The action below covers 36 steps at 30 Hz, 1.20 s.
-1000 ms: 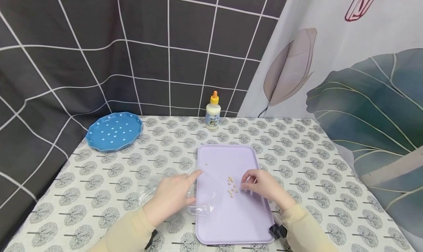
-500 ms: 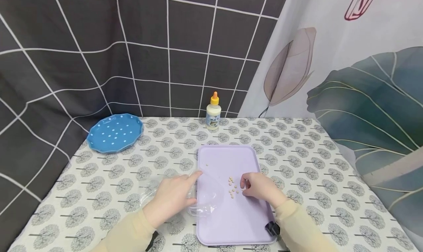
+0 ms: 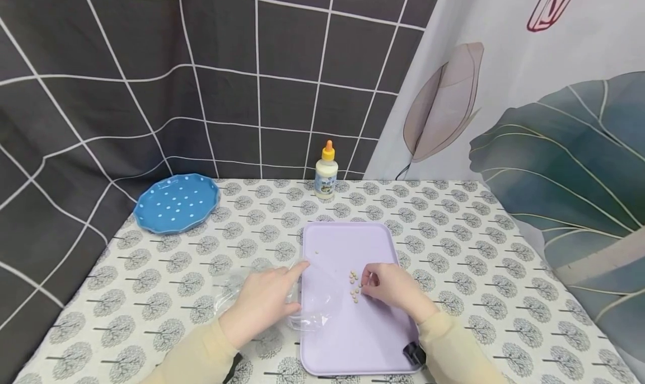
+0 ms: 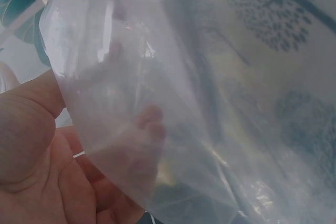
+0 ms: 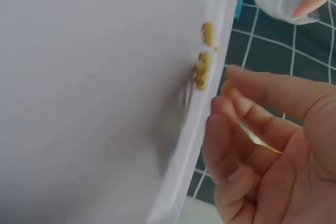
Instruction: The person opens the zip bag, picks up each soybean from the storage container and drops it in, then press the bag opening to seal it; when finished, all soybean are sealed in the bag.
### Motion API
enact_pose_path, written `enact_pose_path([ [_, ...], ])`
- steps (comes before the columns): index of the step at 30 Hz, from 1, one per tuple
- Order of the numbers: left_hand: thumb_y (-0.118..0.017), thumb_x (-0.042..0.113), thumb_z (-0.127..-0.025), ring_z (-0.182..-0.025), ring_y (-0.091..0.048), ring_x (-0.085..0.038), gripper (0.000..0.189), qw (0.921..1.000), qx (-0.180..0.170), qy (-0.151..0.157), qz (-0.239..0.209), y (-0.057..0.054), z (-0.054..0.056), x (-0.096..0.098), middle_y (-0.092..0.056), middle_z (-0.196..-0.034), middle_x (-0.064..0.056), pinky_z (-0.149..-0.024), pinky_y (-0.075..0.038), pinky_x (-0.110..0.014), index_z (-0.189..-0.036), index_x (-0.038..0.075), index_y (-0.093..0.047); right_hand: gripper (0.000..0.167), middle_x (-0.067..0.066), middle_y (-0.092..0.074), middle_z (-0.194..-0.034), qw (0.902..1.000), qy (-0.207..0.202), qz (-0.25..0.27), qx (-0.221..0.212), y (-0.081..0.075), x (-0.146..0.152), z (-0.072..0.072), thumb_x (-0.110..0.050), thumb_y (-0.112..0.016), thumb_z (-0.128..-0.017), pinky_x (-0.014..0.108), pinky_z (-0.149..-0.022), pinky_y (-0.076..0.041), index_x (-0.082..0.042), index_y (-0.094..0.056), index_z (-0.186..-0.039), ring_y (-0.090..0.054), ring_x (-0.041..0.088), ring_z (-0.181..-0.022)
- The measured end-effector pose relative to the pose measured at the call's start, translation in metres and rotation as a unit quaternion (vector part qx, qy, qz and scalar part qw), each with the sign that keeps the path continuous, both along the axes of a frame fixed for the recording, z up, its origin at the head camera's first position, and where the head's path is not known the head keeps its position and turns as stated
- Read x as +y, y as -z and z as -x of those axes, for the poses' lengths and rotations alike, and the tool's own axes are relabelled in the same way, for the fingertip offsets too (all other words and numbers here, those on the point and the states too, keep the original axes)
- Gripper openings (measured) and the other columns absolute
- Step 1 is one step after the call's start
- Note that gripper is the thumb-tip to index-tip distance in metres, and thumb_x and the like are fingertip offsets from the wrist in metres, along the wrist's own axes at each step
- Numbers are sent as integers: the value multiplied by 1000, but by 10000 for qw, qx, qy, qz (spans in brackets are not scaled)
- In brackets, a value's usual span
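A small group of soybeans [image 3: 355,300] lies on the lilac tray [image 3: 353,345], near its middle. My right hand [image 3: 395,286] is at the right side of this group, pinching a single soybean [image 5: 229,87] between thumb and index finger. At the tray's left edge, my left hand [image 3: 264,297] holds a clear plastic bag [image 4: 131,82], with thumb and index finger spread apart. The left wrist view shows several fingers through the plastic. Part of the bag overlaps the tray's left side in the head view.
One stray soybean [image 3: 316,252] sits toward the tray's upper left. Behind the tray stands a white bottle [image 3: 325,177] with a yellow and orange cap. A blue polka-dot plate [image 3: 176,204] is at the back left of the tree-print tablecloth [image 3: 242,227].
My right hand has shifted slightly left, its fingertips now at the right edge of the soybeans and closer together. The left hand and the bag have stayed in place.
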<state>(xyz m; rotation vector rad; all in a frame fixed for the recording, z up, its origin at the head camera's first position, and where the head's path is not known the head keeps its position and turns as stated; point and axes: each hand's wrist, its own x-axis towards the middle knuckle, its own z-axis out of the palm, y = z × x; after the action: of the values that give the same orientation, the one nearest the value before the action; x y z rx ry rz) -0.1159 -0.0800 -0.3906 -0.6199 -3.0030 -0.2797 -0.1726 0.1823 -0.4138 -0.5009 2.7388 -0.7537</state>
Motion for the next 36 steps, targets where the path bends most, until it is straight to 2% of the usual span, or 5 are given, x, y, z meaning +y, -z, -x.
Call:
enact_pose_path([
  [4, -81, 43, -67, -68, -61, -13, 78, 10000, 9, 2, 0, 1, 0, 1, -68, -84, 3, -57, -46, -26, -133, 15, -52, 10, -8, -57, -67, 9958, -461, 790, -37, -5, -3, -2, -13, -72, -81, 22, -51, -45, -16, -63, -79, -52, 8, -57],
  [7, -81, 43, -67, -68, -61, -13, 78, 10000, 21, 8, 4, 1, 0, 1, -68, -84, 2, -56, -46, -26, -133, 15, -52, 8, -10, -58, -69, 9910, -745, 1114, 66, -10, -9, -4, -12, -71, -82, 22, -54, -46, -16, -64, -80, -52, 6, -60],
  [19, -81, 43, -67, -61, -55, -9, 76, 10000, -41, -78, -38, -1, 1, 1, -64, -77, 5, -51, -40, -22, -133, 17, -52, 8, -12, -57, -70, 9847, -1097, 1307, 355, -16, -25, -12, -13, -71, -82, 20, -59, -46, -16, -65, -86, -50, 1, -64],
  [29, -80, 43, -68, -63, -56, -10, 76, 9998, -123, -130, -31, -2, 1, 1, -64, -77, 4, -52, -41, -23, -134, 17, -51, 8, -11, -59, -71, 9863, -851, 1337, 464, -10, -20, -9, -15, -72, -82, 21, -57, -46, -15, -65, -86, -50, 2, -63],
  [36, -80, 43, -68, -65, -58, -11, 77, 9998, -145, -105, -5, -4, 1, 0, -65, -80, 4, -53, -43, -23, -135, 17, -51, 9, -8, -58, -67, 9951, -119, 964, 176, -7, -13, -6, -11, -72, -80, 21, -49, -45, -15, -64, -82, -52, 7, -57],
])
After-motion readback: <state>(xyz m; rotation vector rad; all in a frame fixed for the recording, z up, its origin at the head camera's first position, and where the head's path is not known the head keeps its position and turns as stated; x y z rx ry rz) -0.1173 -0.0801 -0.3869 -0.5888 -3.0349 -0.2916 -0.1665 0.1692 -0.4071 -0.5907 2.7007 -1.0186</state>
